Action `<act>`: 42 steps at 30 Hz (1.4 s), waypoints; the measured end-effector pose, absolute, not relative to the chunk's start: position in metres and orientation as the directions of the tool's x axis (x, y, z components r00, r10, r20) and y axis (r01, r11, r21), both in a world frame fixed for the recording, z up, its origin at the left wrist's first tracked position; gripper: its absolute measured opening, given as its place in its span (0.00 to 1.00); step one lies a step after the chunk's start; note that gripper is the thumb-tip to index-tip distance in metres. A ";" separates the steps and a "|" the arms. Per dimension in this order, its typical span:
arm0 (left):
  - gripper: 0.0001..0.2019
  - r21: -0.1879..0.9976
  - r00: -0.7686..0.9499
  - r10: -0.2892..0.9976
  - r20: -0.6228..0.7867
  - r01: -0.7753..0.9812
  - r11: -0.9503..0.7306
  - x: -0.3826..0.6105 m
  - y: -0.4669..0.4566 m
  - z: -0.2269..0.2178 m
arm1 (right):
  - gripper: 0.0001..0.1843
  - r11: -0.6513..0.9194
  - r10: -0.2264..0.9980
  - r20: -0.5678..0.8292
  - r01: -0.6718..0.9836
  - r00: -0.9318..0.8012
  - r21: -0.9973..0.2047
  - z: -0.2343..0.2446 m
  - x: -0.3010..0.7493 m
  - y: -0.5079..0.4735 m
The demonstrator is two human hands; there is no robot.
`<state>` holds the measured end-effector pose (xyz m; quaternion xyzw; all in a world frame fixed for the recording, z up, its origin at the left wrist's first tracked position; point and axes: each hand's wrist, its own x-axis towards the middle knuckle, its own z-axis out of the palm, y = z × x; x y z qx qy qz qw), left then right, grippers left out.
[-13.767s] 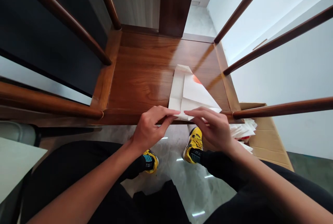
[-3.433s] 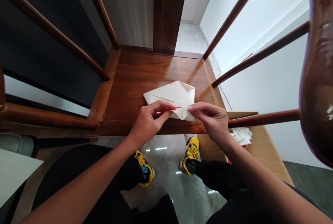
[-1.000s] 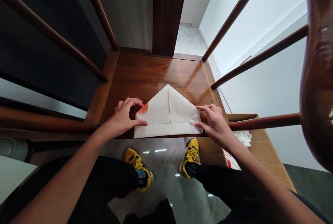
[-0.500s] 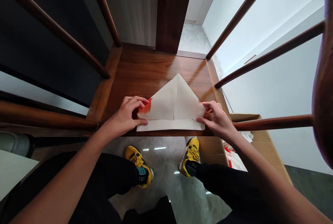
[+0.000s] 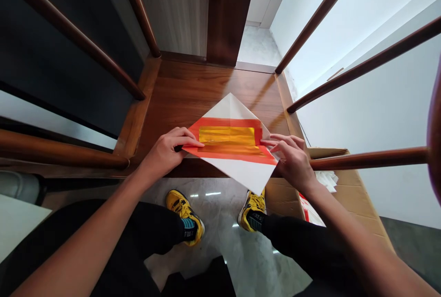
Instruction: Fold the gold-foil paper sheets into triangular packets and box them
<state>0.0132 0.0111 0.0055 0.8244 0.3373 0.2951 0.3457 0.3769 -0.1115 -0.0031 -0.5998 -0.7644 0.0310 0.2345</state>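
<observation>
The big sheet of paper lies open on a shiny brown wooden board; it sits like a diamond, with one white corner pointing away from the person and one white corner poking out past the front edge of the board; across its middle is a red band with a yellow patch inside it; fold lines show in the paper

The left hand lies on the left tip of the paper; the right hand is on the right tip; neither hand is clenched; the fingers of the right hand lie long and loose on top of the paper; I cannot tell if a thumb is pinching the paper from under it

Round wooden rails stand on both sides of the board; the person's black pants and yellow shoes are below the hands, on a shiny stone floor; to the right, near the right hand, is a cardboard box with white papers in it, and some of the paper in it has red marks
</observation>
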 end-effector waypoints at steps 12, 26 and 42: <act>0.37 0.335 0.892 0.386 0.236 0.298 -0.894 -0.032 -0.028 -0.005 | 0.42 0.510 0.859 0.145 0.846 -0.491 -0.156 -0.015 0.378 -0.164; 0.07 0.858 0.281 0.921 0.270 0.365 -0.363 -0.026 -0.051 0.031 | 0.19 0.354 0.849 0.521 0.822 -0.082 -0.447 0.071 0.343 -0.172; 0.16 0.597 0.272 0.909 0.317 0.687 -0.414 0.028 -0.008 0.001 | 0.10 -0.056 0.903 0.312 0.801 0.296 -0.595 -0.003 0.349 -0.097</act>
